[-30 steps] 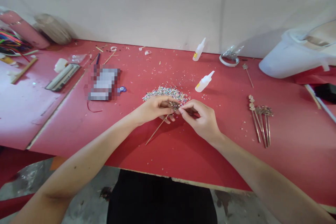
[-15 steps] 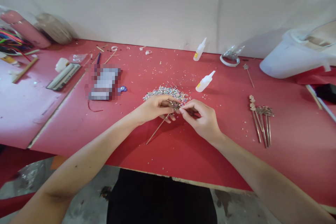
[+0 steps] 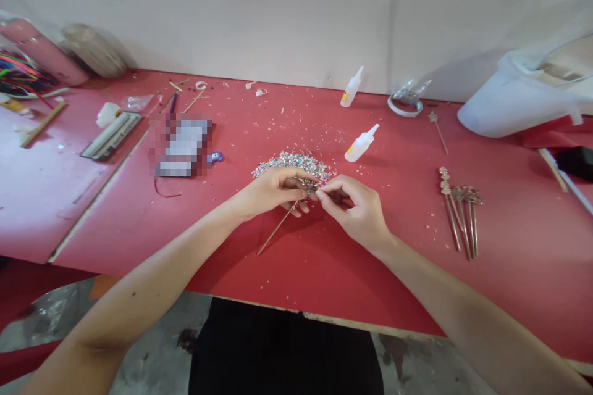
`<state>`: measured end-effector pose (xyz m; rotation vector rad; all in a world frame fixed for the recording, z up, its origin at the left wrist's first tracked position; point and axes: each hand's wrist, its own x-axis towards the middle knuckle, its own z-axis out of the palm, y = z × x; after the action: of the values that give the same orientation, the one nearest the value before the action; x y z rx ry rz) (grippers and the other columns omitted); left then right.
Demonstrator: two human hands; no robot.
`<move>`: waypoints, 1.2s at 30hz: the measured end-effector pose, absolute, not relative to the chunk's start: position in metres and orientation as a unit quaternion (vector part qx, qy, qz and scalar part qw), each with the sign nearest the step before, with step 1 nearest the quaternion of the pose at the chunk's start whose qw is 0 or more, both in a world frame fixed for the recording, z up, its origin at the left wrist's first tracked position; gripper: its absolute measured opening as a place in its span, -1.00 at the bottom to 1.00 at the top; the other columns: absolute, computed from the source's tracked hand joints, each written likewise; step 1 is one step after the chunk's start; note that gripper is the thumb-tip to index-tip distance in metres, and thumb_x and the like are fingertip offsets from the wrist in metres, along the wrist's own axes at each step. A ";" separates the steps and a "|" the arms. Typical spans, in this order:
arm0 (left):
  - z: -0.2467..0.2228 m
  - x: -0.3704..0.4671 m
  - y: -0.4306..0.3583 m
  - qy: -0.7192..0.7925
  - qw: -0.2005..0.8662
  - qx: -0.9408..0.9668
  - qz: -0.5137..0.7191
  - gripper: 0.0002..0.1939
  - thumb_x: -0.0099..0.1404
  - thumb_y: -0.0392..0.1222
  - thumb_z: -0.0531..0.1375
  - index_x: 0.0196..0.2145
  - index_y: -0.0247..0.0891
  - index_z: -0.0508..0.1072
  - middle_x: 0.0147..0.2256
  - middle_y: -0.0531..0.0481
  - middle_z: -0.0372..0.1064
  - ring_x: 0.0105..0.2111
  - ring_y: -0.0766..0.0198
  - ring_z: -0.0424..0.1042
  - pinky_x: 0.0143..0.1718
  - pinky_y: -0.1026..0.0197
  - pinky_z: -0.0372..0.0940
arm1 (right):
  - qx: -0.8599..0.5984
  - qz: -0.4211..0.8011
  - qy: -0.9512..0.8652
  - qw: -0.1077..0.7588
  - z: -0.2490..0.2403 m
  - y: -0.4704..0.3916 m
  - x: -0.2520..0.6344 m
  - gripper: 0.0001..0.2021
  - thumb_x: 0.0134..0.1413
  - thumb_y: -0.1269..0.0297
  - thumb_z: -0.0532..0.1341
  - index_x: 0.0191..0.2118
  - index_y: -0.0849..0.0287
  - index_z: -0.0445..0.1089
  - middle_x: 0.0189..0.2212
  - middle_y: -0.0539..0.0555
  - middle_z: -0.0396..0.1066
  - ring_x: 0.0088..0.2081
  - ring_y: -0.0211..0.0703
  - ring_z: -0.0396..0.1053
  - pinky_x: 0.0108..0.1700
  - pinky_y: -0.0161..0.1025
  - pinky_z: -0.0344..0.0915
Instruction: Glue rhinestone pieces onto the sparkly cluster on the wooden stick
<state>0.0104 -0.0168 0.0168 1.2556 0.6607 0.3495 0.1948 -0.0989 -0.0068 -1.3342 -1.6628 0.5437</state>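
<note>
My left hand (image 3: pixel 277 190) is closed round the ornate head of a metal hair stick (image 3: pixel 277 229), whose thin shaft slants down and left above the red table. Thumb and forefinger of my right hand (image 3: pixel 356 202) are pinched together at the right side of that head. A dark thin item shows under the right fingers, too small to name. Just behind the hands lies a pile of small glittery stones (image 3: pixel 296 162). Two white glue bottles, one nearer (image 3: pixel 361 143) and one farther (image 3: pixel 352 87), stand or lean beyond the right hand.
Several finished-looking hair sticks (image 3: pixel 469 222) lie at the right, with a single one (image 3: pixel 438 131) behind them. A white bucket (image 3: pixel 500 99) and a tape roll (image 3: pixel 404 106) are at the back right. At the left are a blurred-out rectangular object (image 3: pixel 184 147), a narrow box (image 3: pixel 111 136) and a pink bottle (image 3: pixel 44 52).
</note>
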 end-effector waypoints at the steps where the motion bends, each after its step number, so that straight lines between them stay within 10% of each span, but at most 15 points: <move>1: 0.017 0.010 -0.017 0.302 0.744 0.574 0.159 -0.69 0.24 -0.38 0.19 -0.04 -0.34 0.40 -0.40 -0.02 0.48 -0.42 0.29 0.52 -0.36 0.19 0.49 | -0.540 0.221 -0.673 0.454 -0.007 -0.099 0.195 -0.92 0.13 0.35 0.22 -0.39 0.14 0.35 -0.46 0.01 0.41 -0.46 -0.27 0.34 -0.42 -0.29 0.27; 36: 0.016 0.010 -0.017 0.301 0.741 0.579 0.159 -0.67 0.24 -0.37 0.19 -0.02 -0.35 0.39 -0.39 -0.04 0.48 -0.41 0.28 0.52 -0.34 0.17 0.48 | -0.542 0.226 -0.668 0.457 -0.008 -0.099 0.195 -0.93 0.13 0.34 0.21 -0.38 0.12 0.36 -0.45 0.01 0.41 -0.45 -0.26 0.34 -0.40 -0.27 0.29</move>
<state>0.0097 -0.0170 0.0161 1.2699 0.6611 0.3480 0.1949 -0.0992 -0.0076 -1.3357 -1.6474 0.5583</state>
